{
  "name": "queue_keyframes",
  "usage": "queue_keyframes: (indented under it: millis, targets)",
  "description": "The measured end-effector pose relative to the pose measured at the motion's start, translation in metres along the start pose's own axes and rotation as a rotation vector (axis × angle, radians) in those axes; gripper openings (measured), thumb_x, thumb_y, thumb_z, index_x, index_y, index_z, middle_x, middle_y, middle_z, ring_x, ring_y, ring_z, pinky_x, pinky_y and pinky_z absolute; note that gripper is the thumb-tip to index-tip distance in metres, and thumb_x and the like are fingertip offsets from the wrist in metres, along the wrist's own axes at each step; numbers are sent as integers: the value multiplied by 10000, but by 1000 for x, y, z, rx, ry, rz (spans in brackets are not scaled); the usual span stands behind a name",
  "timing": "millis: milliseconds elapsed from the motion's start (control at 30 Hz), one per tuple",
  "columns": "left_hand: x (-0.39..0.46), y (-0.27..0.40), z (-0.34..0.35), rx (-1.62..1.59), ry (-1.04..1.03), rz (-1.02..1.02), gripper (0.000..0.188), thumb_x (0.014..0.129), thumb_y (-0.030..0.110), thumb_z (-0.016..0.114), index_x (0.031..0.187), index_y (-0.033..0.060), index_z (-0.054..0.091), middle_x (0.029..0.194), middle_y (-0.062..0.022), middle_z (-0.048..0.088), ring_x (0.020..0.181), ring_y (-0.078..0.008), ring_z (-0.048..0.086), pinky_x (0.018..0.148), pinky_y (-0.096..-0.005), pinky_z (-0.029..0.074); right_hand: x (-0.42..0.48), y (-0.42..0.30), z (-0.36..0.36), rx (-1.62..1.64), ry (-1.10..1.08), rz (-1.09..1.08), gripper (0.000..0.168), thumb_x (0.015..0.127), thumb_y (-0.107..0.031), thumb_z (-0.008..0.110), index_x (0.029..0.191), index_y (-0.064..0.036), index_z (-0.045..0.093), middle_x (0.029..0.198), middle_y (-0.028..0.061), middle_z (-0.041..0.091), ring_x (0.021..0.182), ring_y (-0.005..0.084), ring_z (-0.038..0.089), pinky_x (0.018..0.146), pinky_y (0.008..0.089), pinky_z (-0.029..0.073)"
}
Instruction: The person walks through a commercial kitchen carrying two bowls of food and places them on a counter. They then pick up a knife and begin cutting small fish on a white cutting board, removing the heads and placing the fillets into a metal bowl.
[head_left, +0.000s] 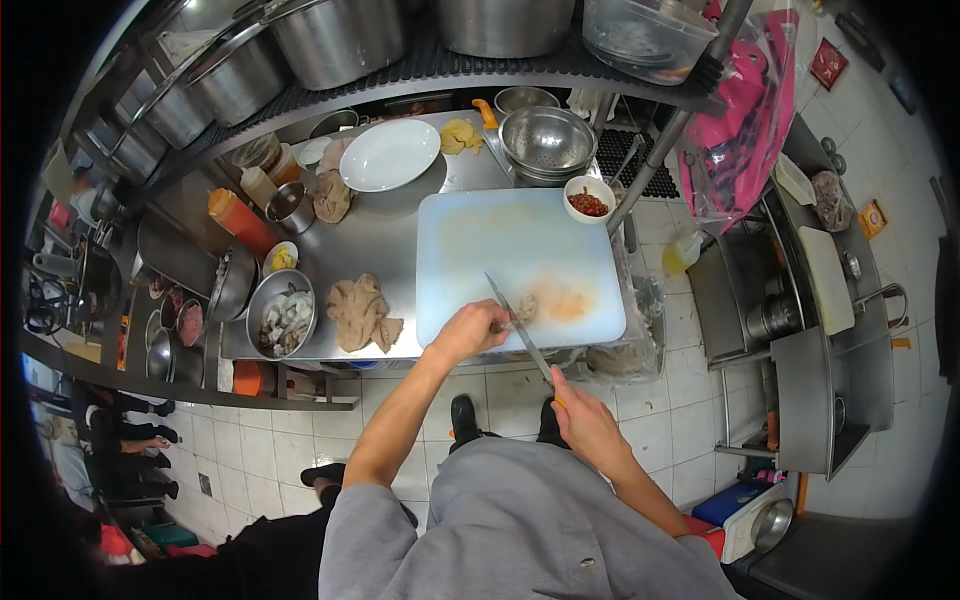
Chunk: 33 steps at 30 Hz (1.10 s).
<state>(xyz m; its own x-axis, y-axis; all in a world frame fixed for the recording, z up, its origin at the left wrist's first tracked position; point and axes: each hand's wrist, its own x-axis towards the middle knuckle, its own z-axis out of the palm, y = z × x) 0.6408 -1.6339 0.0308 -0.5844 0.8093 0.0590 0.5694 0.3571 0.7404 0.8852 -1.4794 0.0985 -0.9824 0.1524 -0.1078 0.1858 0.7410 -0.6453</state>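
Note:
My right hand (585, 416) is closed around the yellow handle of a kitchen knife (534, 351), whose blade slants up and left over the front part of a white plastic cutting board (487, 232). Beside the blade, my left hand (474, 328) has its fingertips bent down on a small pale piece of food, mostly hidden by the fingers. Chopped pale bits (528, 308) lie just right of the blade, near an orange-brown stain. A white bowl of chopped red food (588, 205) stands at the board's back right corner.
Left of the board are a crumpled brown cloth (361, 311) and a metal bowl of raw seafood (282, 319). Behind it stand a white oval plate (390, 155) and a metal colander (547, 140). A shelf with steel pots (337, 41) overhangs the back. A person's dark-clothed leg (300, 517) is at lower left.

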Motion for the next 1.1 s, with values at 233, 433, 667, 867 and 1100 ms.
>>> queue_keyframes:
  millis: [233,433,667,867,1100]
  targets:
    - [-5,-2,0,25,21,12,210,797,73,799,971,-7,714,951,-149,709,830,-297,709,762,-368,580,-12,-2,0,10,-48,37,636,946,-85,638,1528,-71,381,925,240,635,824,457,611,748,512,494]
    - [9,22,-3,208,-23,-162,316,830,253,788,1030,22,704,927,-130,732,856,-339,705,775,-411,567,-12,13,-13,202,110,12,607,933,-86,666,1500,-79,450,1033,259,671,915,449,649,818,442,526]
    - [81,43,44,184,76,-236,515,843,240,731,1294,40,583,948,-184,718,915,-354,698,813,-431,563,-35,70,-25,182,177,229,592,944,-105,651,1499,-74,448,1083,287,675,971,461,651,863,447,518]
    - [84,63,-11,-324,59,-148,477,810,40,707,1276,75,613,1105,-100,665,928,-188,649,793,-317,567,-55,87,-15,410,126,439,596,944,-143,671,1498,-87,459,995,246,700,886,396,684,823,416,538]
    - [52,4,17,-78,44,5,291,831,-8,632,1118,35,612,1037,-133,640,988,-337,643,871,-396,544,-53,68,-35,521,109,562,591,949,-128,668,1501,-87,460,864,191,687,764,342,672,759,394,542]
